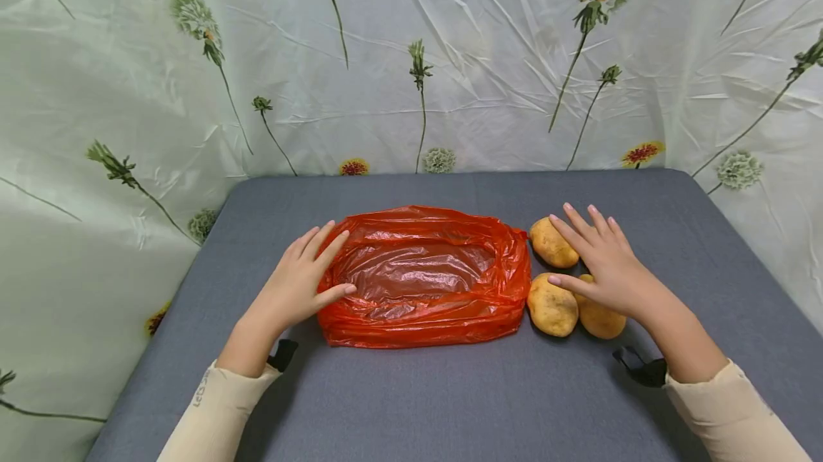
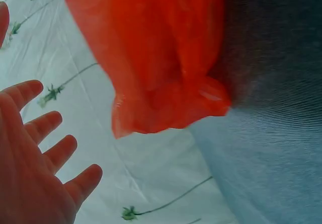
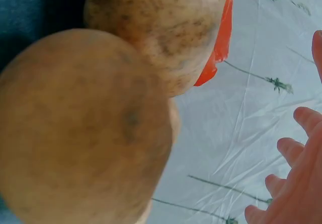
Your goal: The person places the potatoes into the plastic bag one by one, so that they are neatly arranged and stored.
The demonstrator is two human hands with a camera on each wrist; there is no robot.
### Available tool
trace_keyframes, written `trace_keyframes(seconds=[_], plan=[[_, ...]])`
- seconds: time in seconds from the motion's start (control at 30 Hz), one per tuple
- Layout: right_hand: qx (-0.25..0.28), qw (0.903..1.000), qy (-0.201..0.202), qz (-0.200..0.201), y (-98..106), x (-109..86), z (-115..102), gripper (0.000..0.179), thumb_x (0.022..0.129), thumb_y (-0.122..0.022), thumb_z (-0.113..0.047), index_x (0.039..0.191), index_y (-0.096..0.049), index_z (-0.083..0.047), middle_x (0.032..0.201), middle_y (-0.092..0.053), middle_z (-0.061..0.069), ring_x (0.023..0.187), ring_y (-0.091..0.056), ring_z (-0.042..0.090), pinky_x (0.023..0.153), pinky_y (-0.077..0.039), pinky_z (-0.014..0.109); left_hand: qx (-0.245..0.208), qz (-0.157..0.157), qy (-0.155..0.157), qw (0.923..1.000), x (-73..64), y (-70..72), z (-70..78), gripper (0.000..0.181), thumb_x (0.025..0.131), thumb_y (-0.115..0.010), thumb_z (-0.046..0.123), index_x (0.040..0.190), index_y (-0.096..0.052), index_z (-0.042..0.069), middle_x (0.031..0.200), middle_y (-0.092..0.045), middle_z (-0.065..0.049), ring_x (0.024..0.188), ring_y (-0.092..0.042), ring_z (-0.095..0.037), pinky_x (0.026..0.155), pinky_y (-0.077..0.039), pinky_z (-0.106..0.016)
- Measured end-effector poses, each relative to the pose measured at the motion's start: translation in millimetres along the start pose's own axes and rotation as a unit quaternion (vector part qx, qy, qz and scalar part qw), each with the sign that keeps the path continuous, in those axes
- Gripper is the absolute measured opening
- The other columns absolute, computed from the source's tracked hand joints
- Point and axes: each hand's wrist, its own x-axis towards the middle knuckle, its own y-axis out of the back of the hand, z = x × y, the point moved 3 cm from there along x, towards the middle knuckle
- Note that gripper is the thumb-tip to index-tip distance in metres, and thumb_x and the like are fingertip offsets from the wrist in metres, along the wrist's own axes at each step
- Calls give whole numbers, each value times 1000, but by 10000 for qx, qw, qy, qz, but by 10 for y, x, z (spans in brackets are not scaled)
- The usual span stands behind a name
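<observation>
A red plastic bag [image 1: 421, 273] lies on the grey-blue table with its mouth spread wide and its rim folded outward. My left hand [image 1: 298, 276] is over the bag's left end, fingers spread and holding nothing; the left wrist view shows the bag's side [image 2: 156, 58] beyond the spread fingers. Three potatoes sit right of the bag: one at the back [image 1: 553, 242], one in front [image 1: 551, 305], and one at the right [image 1: 603, 313], partly hidden by my right hand [image 1: 607, 269]. That hand is over them with fingers spread. In the right wrist view a potato [image 3: 80, 133] looms large.
The table [image 1: 437, 405] has a straight back edge and slanting sides. A pale curtain [image 1: 386, 112] printed with dandelions hangs behind and along both sides. Black straps [image 1: 643, 369] sit at the wrists below the cream sleeves.
</observation>
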Motion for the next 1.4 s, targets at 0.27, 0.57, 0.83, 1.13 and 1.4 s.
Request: trace_keyframes(seconds=[0.27, 0.57, 0.83, 1.13, 1.4], plan=[[394, 9992, -15, -2, -48, -162, 85, 81, 84, -62, -37, 145, -14, -15, 148, -7, 17, 131, 3, 40, 101, 5, 55, -90, 117, 424, 9990, -85, -95, -92, 76, 83, -58, 47, 141, -27, 8, 144, -18, -18, 125, -22, -41, 98, -21, -55], [727, 9971, -114, 213, -111, -332, 172, 81, 82, -64, -32, 145, -15, -14, 147, -10, 19, 132, 0, 37, 101, 0, 58, -397, 173, 885, 9951, -147, -198, -158, 69, 84, -61, 39, 137, -33, 6, 141, -23, -22, 122, -27, -43, 91, -29, -59], [1059, 9925, 147, 589, -183, -465, 229, 83, 76, -71, -23, 143, -23, -10, 143, -19, 22, 131, -11, 37, 105, -5, 48, -1034, -95, 1373, 9851, -187, -282, -241, 66, 87, -57, 36, 139, -29, 6, 139, -26, -21, 122, -28, -42, 93, -27, -59], [1722, 9825, -619, 345, -282, -657, 277, 78, 79, -69, -16, 142, -24, -11, 143, -21, 21, 127, -15, 44, 96, -11, 64, -1844, 161, 1212, 9752, -223, -334, -328, 62, 86, -62, 23, 134, -34, -4, 132, -36, -25, 120, -33, -40, 96, -26, -54], [1876, 9759, -1110, 129, -350, -758, 333, 78, 79, -69, -19, 142, -24, -12, 141, -24, 20, 121, -25, 43, 86, -24, 65, -2668, 91, 1182, 9564, -269, -369, -377, 71, 80, -69, 16, 136, -29, 0, 132, -34, -23, 101, -47, -34, 78, -46, -44]])
